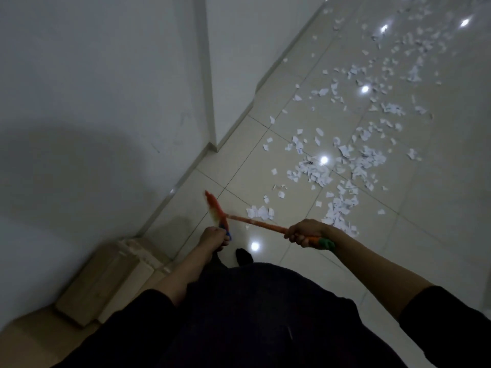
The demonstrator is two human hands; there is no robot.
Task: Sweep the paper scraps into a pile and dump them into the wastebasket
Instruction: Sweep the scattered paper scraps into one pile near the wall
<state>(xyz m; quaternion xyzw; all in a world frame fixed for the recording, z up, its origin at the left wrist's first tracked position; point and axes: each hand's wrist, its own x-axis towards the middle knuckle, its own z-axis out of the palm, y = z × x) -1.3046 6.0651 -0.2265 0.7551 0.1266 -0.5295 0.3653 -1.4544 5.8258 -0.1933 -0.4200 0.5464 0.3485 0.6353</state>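
Nearest the body, an orange broom handle [265, 224] is gripped in the right hand [305, 233], fingers wrapped tight around it just above a green end cap [326, 243]. The left hand [212, 235] is closed around the lower end of the broom head [216, 212], which is held up off the floor [438, 235] and blurred. A dark shoe [244, 256] is seen between the hands. Beyond, paper scraps [342, 166] are spread loosely across the glossy tiles, from just past the broom far up along the wall [106, 88]. No wastebasket can be seen. From here, light scraps could be scattered further by a fast stroke, and pieces near the baseboard [279, 75] could be missed; the slick tiles could let them slide past the bristles
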